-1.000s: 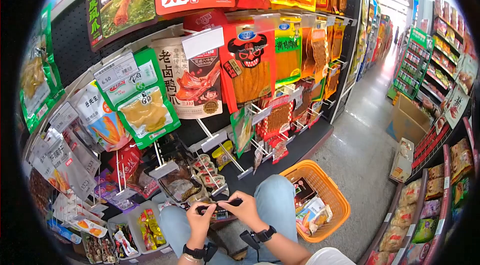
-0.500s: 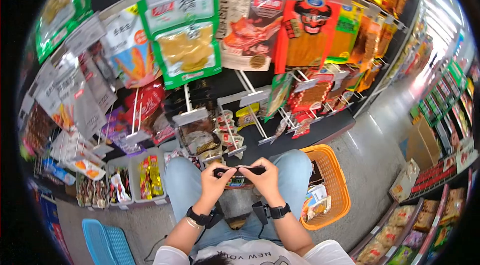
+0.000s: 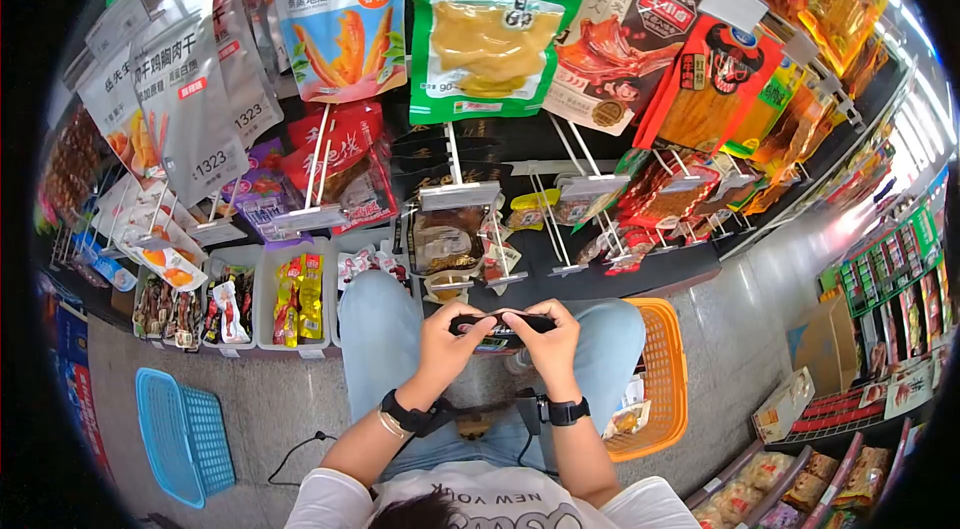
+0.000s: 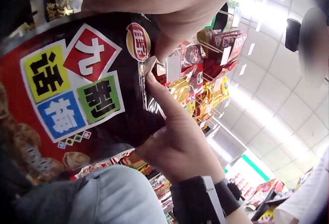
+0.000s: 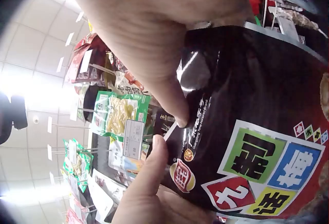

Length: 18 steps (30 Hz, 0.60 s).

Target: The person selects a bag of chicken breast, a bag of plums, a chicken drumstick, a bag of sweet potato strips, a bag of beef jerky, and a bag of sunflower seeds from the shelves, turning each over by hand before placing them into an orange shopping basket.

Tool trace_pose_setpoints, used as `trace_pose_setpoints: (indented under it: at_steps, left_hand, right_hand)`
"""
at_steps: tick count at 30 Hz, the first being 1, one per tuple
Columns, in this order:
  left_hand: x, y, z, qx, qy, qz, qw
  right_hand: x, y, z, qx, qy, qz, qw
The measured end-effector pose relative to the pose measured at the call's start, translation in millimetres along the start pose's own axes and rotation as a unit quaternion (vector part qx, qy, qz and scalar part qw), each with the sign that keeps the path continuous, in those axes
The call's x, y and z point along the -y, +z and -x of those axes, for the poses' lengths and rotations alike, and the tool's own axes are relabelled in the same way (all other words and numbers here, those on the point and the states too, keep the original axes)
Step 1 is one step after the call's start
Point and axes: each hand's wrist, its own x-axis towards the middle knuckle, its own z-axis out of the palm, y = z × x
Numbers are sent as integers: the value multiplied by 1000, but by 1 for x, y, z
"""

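A black and red bag of preserved plums [image 3: 497, 338], with yellow, red, blue and green squares, is held over the lap between the knees. My left hand [image 3: 446, 341] grips its top edge on one side. The right hand [image 3: 550, 337] grips the same edge on the other, both thumbs close together near the middle. In the left wrist view the bag's printed front [image 4: 77, 80] faces the camera, and the right hand [image 4: 177, 142] pinches the edge. From the right wrist the left hand's thumb [image 5: 154, 162] shows at the bag's top edge.
An orange basket [image 3: 668, 369] with packets stands beside the right knee. On the floor to the left is a blue basket [image 3: 190, 439]. Ahead, a rack of hanging snack bags [image 3: 485, 39] rises above grey bins [image 3: 262, 304] of small packets. A cardboard box [image 3: 825, 344] stands across the aisle.
The head view has swung left and down, bringing the blue basket into sight. Both hands still hold the bag by its top edge, and their thumbs stay near each other.
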Motion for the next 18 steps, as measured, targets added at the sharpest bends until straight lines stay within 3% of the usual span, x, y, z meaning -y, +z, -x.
trace_pose_setpoints:
  at_steps: [7,18]
  left_hand:
    - [10,-10,-1,-7,21,-19,1000]
    - [17,-16,8,7,-51,5,999]
  right_hand:
    - [7,9,-1,0,1,-14,1000]
    - [-9,2,3,60,13,-33,998]
